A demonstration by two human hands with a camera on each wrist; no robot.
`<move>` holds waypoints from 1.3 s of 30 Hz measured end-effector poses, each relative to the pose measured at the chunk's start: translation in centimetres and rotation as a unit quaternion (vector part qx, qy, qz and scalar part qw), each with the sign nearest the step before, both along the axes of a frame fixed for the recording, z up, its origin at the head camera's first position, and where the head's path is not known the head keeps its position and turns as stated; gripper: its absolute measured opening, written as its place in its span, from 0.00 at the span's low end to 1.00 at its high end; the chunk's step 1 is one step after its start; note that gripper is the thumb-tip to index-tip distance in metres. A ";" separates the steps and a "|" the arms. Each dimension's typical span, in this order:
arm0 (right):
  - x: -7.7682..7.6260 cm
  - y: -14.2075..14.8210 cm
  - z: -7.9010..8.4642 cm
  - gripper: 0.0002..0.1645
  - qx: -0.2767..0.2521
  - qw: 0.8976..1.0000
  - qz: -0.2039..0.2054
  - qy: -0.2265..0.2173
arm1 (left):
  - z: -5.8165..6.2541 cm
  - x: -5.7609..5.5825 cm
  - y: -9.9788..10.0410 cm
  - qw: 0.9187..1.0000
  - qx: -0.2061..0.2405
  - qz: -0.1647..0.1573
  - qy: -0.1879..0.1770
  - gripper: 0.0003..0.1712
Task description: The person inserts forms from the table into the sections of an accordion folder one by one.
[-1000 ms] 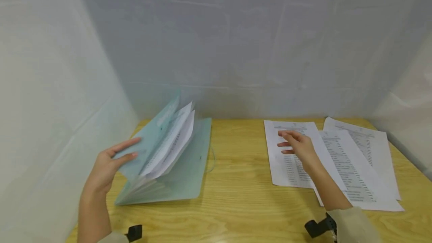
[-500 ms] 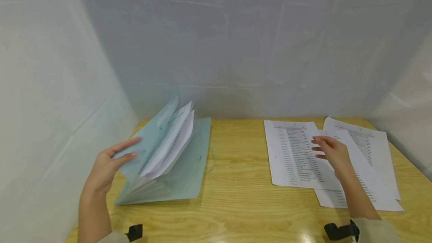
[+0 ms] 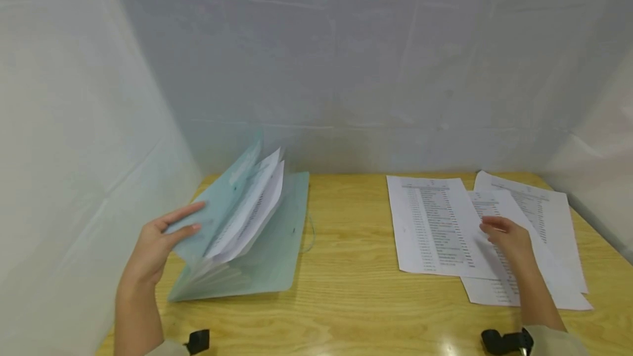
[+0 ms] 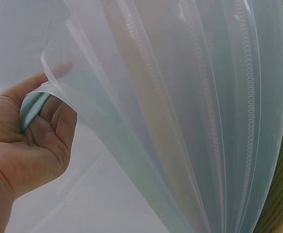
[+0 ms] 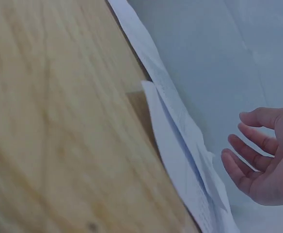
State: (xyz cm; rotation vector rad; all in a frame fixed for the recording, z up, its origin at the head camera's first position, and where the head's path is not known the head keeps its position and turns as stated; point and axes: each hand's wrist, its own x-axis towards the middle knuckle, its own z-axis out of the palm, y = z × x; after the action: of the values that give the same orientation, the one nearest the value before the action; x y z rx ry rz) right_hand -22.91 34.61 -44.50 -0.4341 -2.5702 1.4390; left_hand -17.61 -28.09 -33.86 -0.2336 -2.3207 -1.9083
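My left hand (image 3: 157, 249) holds the raised cover of a pale green accordion file folder (image 3: 269, 262), thumb on one side and fingers on the other. Printed sheets (image 3: 254, 218) stand inside the folder, and its clear pleated dividers (image 4: 199, 97) fan out in the left wrist view. Over the loose papers on the right is my right hand (image 3: 511, 240), its fingers loosely bent and nothing between them. Closest below it lies the middle printed sheet (image 3: 489, 290); in the right wrist view the hand appears apart from the papers (image 5: 170, 145).
A left printed sheet (image 3: 430, 235) overlaps the middle one, and another sheet (image 3: 559, 224) lies at the far right. The wooden table (image 3: 346, 268) is enclosed by pale plastic sheeting (image 3: 336, 59). An elastic cord (image 3: 312, 235) loops from the folder's right edge.
My right hand has moved rightward from over the left sheet and lowered towards the middle sheet. The left hand and the folder stay in place.
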 end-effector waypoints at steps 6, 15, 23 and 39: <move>1.1 -0.8 0.5 0.31 -0.005 0.999 -0.009 -0.038 | -0.2 0.1 -0.1 1.000 0.007 -0.002 0.000 0.25; 0.4 0.5 -1.9 0.32 0.000 0.999 -0.028 -0.031 | -0.4 0.0 0.0 1.000 0.006 -0.002 -0.002 0.25; 0.3 0.5 -2.4 0.29 0.031 0.998 -0.021 -0.048 | -0.4 0.2 -0.2 1.000 0.018 0.000 -0.005 0.25; 0.2 0.4 -2.9 0.24 0.032 0.999 -0.008 -0.037 | -0.2 0.1 -0.1 1.000 0.010 -0.002 0.001 0.25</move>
State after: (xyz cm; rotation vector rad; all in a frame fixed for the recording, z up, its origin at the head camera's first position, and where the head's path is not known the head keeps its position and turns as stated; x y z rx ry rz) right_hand -22.67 35.01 -47.42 -0.5060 -2.6554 1.3557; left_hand -17.55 -28.24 -34.06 -0.2377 -2.3001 -1.9325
